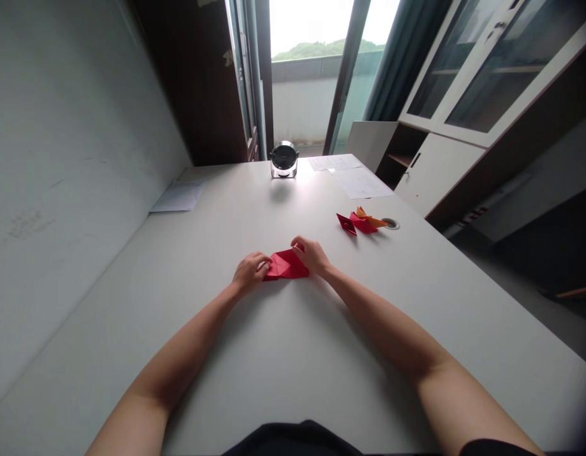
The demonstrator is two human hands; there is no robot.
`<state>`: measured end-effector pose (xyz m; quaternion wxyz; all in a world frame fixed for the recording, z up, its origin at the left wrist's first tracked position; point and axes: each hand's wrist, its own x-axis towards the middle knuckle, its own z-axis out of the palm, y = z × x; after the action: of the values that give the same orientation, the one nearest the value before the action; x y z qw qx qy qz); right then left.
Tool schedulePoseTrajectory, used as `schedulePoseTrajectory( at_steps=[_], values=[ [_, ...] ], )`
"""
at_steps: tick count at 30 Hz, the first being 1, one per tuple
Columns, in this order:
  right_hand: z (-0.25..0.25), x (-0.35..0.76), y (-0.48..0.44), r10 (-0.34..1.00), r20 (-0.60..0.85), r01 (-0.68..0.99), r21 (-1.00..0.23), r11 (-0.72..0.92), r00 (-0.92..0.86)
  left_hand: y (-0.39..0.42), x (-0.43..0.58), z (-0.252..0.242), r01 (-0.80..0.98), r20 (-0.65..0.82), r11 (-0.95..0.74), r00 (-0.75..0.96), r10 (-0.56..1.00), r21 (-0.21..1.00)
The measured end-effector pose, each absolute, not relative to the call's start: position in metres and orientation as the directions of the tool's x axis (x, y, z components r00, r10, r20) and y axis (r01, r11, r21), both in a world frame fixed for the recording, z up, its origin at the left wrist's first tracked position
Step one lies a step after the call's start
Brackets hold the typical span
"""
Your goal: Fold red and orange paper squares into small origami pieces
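A partly folded sheet of red origami paper [289,264] lies on the white table [293,348], with creases showing across it. My left hand [251,271] grips its left end, thumb and fingers closed on the edge. At the right end, my right hand [312,254] has its fingers bent over the paper's upper right corner and holds it. The fingertips cover both ends of the sheet.
Folded paper pieces in red and orange [365,221] sit to the right, beside a round cable hole [391,224]. A small round black fan-like device [284,158] stands at the far edge. Paper sheets lie at the back right [359,182] and a stack [177,196] at the left wall.
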<state>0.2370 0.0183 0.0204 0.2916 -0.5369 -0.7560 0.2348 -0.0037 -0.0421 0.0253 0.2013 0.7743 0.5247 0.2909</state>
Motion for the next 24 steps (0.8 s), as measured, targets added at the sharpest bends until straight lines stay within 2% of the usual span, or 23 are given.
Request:
schedulePoseTrajectory(
  at_steps=[3, 6, 9, 12, 16, 20, 24],
  values=[
    [0.019, 0.239, 0.020, 0.945, 0.258, 0.695, -0.643, 0.322, -0.200, -0.046, 0.000, 0.026, 0.694, 0.221, -0.526, 0.485, 0.846, 0.492],
    [0.019, 0.238, 0.018, 0.947, 0.277, 0.651, -0.691, 0.314, -0.163, -0.046, 0.001, 0.023, 0.686, 0.153, -0.590, 0.588, 0.794, 0.426],
    [0.018, 0.234, 0.015, 0.941, 0.265, 0.584, -0.738, 0.339, -0.212, -0.044, -0.001, 0.018, 0.702, 0.118, -0.582, 0.592, 0.797, 0.410],
    [0.015, 0.229, 0.012, 0.910, 0.257, 0.563, -0.721, 0.404, -0.324, -0.039, -0.005, 0.013, 0.719, 0.108, -0.570, 0.580, 0.807, 0.398],
    [0.008, 0.226, 0.010, 0.849, 0.288, 0.560, -0.650, 0.514, -0.444, -0.032, -0.012, 0.006, 0.766, 0.085, -0.521, 0.532, 0.843, 0.377],
    [0.005, 0.226, 0.011, 0.713, 0.329, 0.486, -0.553, 0.677, -0.619, -0.030, -0.015, 0.000, 0.804, 0.050, -0.477, 0.493, 0.868, 0.356],
    [0.003, 0.224, 0.010, 0.663, 0.277, 0.521, -0.440, 0.731, -0.696, -0.029, -0.016, -0.004, 0.825, 0.029, -0.469, 0.485, 0.874, 0.315]
  ],
)
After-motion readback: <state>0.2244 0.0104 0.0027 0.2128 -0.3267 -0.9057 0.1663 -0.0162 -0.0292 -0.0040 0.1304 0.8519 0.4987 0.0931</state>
